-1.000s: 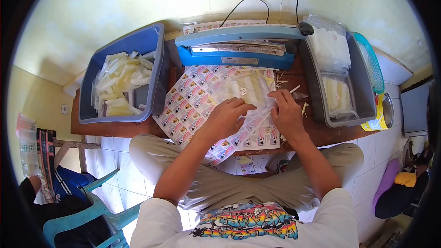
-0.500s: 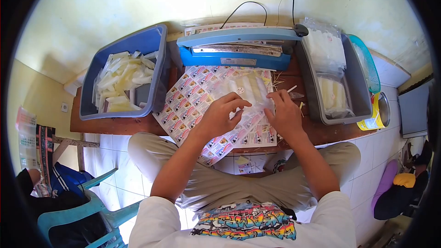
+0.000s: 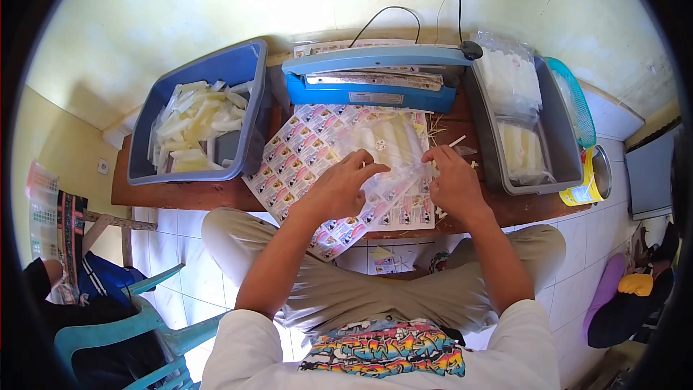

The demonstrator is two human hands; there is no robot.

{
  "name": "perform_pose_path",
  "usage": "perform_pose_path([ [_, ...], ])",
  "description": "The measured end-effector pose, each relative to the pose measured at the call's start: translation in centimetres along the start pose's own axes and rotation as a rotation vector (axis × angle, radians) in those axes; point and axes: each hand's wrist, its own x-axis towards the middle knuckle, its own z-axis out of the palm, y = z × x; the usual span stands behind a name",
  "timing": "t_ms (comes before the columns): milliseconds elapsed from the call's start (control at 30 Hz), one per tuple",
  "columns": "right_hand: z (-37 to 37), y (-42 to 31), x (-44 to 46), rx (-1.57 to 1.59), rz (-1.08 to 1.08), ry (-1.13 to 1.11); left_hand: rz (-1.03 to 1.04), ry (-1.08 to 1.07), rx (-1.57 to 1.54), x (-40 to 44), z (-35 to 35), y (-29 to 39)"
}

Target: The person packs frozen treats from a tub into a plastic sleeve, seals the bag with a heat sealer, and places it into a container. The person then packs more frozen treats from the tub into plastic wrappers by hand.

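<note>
A clear plastic bag (image 3: 406, 146) lies on printed sheets, with several pale yellow sticks and a small round label inside it. At the bag's near left edge is my left hand (image 3: 345, 182), its fingers curled and closed on the plastic. My right hand (image 3: 456, 182) pinches the bag's near right corner, fingers bent. Under the bag spread the label sheets (image 3: 289, 166), printed with rows of small pictures. Just behind them stands a blue impulse sealer (image 3: 372, 94), its lever arm raised above the sealing bar.
A grey-blue bin (image 3: 249, 112) with wrapped pale sticks stands left on the wooden table (image 3: 173, 195). Right is a grey bin (image 3: 570, 141) holding filled packs. Beyond it are a turquoise basket (image 3: 577, 101) and a yellow tin (image 3: 588, 180). A turquoise chair (image 3: 144, 325) stands lower left.
Both hands stay at the bag's near edge. My left hand has drawn slightly back and left, its fingers closing further. My right hand's fingers have bent in more. The view has shifted slightly.
</note>
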Motion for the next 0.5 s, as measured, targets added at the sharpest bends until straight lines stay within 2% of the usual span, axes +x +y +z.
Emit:
perform_pose_path([
  [100, 0.4, 0.8, 0.2, 0.014, 0.001, -0.002, -0.004, 0.012, -0.079, -0.1, -0.1, 0.3],
  [167, 1.2, 1.7, 0.5, 0.041, 0.018, 0.005, -0.037, 0.139, -0.101, 0.3, 0.5, 0.1],
  [200, 1.7, 2.0, 0.7, 0.076, 0.003, 0.018, -0.037, 0.138, -0.1, 0.5, 0.9, 0.0],
  [267, 2.7, 2.4, 0.8, 0.114, -0.013, 0.03, -0.065, 0.324, 0.124, 0.8, 2.0, -0.7],
  [300, 3.1, 2.4, 0.8, 0.13, -0.028, 0.04, -0.067, 0.324, 0.124, 0.8, 2.5, -1.2],
  [367, 4.0, 3.1, 1.1, 0.147, -0.046, 0.049, -0.212, 0.264, 0.132, 0.7, 3.5, -2.0],
  [500, 4.5, 3.6, 1.6, 0.188, -0.038, 0.061, -0.237, 0.301, 0.111, 1.0, 3.6, -2.3],
])
